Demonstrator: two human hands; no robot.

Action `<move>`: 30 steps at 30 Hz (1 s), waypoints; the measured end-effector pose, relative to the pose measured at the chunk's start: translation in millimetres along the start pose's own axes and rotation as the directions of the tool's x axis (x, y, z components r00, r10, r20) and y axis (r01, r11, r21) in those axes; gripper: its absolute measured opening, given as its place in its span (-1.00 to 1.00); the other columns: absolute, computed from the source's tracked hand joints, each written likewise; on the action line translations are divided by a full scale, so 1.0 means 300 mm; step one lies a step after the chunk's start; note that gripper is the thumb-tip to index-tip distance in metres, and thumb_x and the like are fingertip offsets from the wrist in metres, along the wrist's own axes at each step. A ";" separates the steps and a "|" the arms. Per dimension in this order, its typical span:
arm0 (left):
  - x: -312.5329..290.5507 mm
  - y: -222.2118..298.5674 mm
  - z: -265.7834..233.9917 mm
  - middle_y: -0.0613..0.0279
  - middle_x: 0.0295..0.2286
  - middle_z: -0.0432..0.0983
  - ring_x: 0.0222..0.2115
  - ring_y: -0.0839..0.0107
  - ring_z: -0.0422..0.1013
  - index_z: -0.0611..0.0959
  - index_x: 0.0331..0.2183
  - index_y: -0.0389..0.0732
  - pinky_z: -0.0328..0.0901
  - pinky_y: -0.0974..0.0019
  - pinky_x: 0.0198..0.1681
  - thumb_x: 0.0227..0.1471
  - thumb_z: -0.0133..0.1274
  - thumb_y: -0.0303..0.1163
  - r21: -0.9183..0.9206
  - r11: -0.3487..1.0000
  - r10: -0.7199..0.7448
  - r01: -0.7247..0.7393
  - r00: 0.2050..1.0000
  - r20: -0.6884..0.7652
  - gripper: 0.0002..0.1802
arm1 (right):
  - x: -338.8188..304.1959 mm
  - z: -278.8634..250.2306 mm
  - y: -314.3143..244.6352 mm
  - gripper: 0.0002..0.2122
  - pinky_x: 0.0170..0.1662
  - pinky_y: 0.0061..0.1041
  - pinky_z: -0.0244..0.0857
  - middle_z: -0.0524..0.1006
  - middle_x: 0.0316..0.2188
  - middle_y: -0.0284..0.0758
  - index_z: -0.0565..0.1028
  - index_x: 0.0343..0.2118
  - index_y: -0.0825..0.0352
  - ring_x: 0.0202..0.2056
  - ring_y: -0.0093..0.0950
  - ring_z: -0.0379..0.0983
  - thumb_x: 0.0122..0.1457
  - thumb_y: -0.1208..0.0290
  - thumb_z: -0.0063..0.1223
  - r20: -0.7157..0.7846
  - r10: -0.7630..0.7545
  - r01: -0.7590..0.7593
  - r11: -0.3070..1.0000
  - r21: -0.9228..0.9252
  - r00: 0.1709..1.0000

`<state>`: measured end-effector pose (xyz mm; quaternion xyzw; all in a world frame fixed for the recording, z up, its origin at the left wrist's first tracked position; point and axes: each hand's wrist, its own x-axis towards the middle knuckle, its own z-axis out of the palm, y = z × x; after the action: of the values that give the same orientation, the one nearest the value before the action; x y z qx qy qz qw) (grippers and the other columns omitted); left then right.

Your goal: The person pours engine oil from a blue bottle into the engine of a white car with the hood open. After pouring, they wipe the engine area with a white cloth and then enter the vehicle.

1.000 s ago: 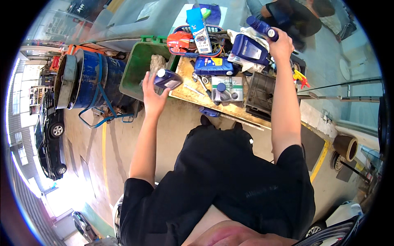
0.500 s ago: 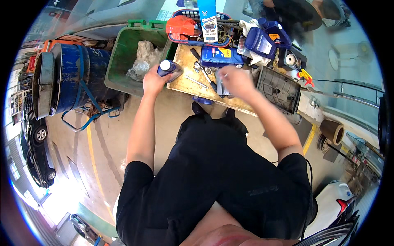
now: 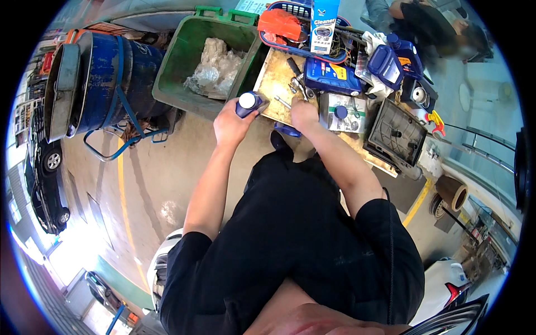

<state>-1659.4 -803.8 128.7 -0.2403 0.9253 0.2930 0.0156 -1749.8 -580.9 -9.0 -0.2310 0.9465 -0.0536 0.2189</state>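
My left hand (image 3: 230, 124) is wrapped round a dark blue bottle (image 3: 254, 109) with a white cap, held at the left edge of the worn wooden bench top (image 3: 272, 71). Closed low over that bench, my right hand (image 3: 305, 115) sits among hand tools. A slim metal rod (image 3: 283, 102) runs up to its fingers, and a ratchet (image 3: 300, 85) lies just beyond. What the right fingers hold is hidden by the hand. To its right is a pale box (image 3: 353, 118) with a round blue cap (image 3: 341, 112) on top.
A green bin (image 3: 163, 84) holding clear plastic stands left of the bench, beside a blue drum (image 3: 97, 84). Behind the tools are a blue jug (image 3: 329, 78) and a basket (image 3: 287, 10). A black tray (image 3: 393, 133) lies right. Another person (image 3: 430, 22) is at the far right.
My right hand has come left and down onto the tools, uncovering the pale box. My left hand still holds the bottle. The whole view has shifted, with the bench now farther right.
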 end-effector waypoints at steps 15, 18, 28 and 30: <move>0.043 0.086 0.077 0.05 -0.11 0.69 -0.04 -0.03 0.61 0.63 0.02 -0.09 0.48 -0.03 0.01 -0.03 0.48 -0.06 0.017 0.986 0.163 -0.163 0.986 0.023 -0.37 | -0.454 -0.504 -0.110 -0.74 -0.32 0.04 0.42 0.63 -0.44 -0.02 0.52 0.05 0.27 -0.38 0.11 0.59 0.47 0.23 0.03 -0.403 -0.025 0.232 0.849 0.474 0.915; 0.047 0.083 0.082 0.06 -0.11 0.68 -0.04 -0.04 0.60 0.62 0.01 -0.09 0.48 -0.05 0.01 -0.03 0.48 -0.07 0.018 0.985 0.170 -0.170 0.985 0.030 -0.38 | -0.403 -0.476 -0.114 -0.75 -0.28 0.07 0.42 0.64 -0.44 0.01 0.54 0.00 0.26 -0.38 0.10 0.60 0.49 0.20 0.01 -0.309 -0.057 0.167 0.923 0.345 0.949; 0.041 0.070 0.090 0.05 -0.07 0.62 -0.01 -0.04 0.57 0.60 0.00 -0.15 0.47 -0.06 0.01 -0.02 0.45 -0.12 0.013 0.986 0.164 -0.164 0.986 0.023 -0.39 | -0.601 -0.939 -0.230 -0.73 -0.37 -0.43 0.38 0.59 -0.46 -0.21 0.56 0.11 0.35 -0.53 -0.35 0.52 0.49 0.34 0.04 -0.725 -0.095 0.650 0.533 0.542 0.682; 0.039 0.076 0.090 0.04 -0.08 0.62 -0.02 -0.05 0.57 0.59 -0.01 -0.15 0.47 -0.07 0.00 -0.02 0.45 -0.12 0.004 0.986 0.169 -0.169 0.985 0.017 -0.41 | -0.574 -0.829 -0.217 -0.73 -0.40 -0.39 0.36 0.60 -0.45 -0.21 0.55 0.12 0.35 -0.54 -0.35 0.51 0.48 0.34 0.05 -0.761 -0.064 0.698 0.452 0.555 0.646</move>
<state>-1683.0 -777.9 116.6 -0.1583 0.9430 0.2927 -0.0008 -1694.8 -559.1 294.8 -0.2915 0.7322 -0.6127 -0.0597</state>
